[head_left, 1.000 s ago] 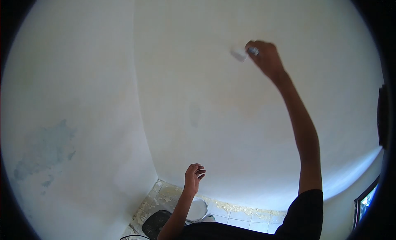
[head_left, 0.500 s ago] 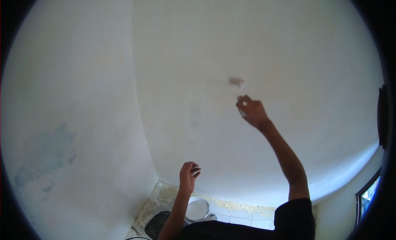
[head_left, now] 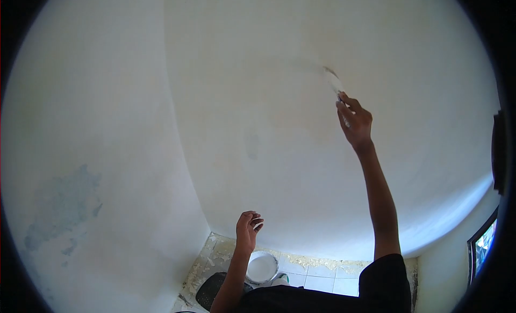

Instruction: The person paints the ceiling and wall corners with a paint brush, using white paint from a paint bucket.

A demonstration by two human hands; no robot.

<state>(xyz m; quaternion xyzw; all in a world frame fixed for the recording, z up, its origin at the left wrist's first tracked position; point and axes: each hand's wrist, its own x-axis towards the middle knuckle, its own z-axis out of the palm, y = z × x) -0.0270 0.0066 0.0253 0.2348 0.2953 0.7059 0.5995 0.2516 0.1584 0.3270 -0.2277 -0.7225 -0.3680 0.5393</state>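
My right hand (head_left: 355, 122) is raised against the white wall (head_left: 279, 125) and grips the handle of a paintbrush (head_left: 334, 82), whose bristles touch the wall above the hand. My left hand (head_left: 248, 229) hangs lower, near the room's corner, with its fingers loosely curled; I cannot make out anything in it. Below it on the tiled floor stands a white paint bucket (head_left: 262, 268).
The wall on the left shows a bluish-grey patch (head_left: 64, 205) of bare surface. A dark round object (head_left: 211, 289) lies beside the bucket. Paint flakes litter the floor along the wall's base (head_left: 312, 264). A window edge (head_left: 482, 248) shows at lower right.
My right hand went from high on the wall down and left, then back up and right with the brush. The left hand has barely moved.
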